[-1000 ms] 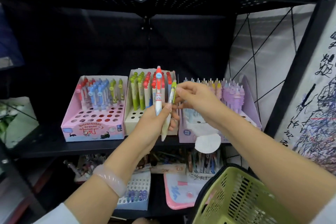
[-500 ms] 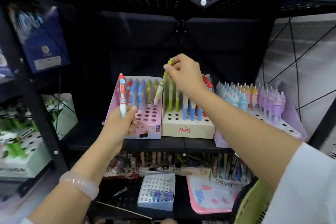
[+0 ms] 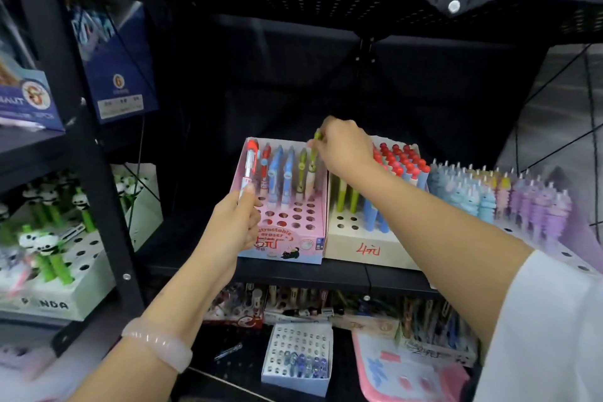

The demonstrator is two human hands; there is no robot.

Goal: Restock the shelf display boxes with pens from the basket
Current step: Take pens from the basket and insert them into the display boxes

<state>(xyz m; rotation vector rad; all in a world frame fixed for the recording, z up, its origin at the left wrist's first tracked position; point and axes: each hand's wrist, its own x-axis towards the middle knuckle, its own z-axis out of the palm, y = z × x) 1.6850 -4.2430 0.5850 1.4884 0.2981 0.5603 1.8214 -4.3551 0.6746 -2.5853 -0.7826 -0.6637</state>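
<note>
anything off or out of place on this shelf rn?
Nothing spilled or damaged. One loose pen lies flat on the lower shelf beside the small white box, outside any display box. Pens in the pink box stand upright.

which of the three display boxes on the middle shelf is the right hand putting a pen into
The pink box, the leftmost of the three. The right hand pinches a green pen over its back row; the cream box and purple box go untouched.

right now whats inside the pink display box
The pink display box holds one back row of pens; the holes in front look empty. The left hand covers its left front corner.
</note>
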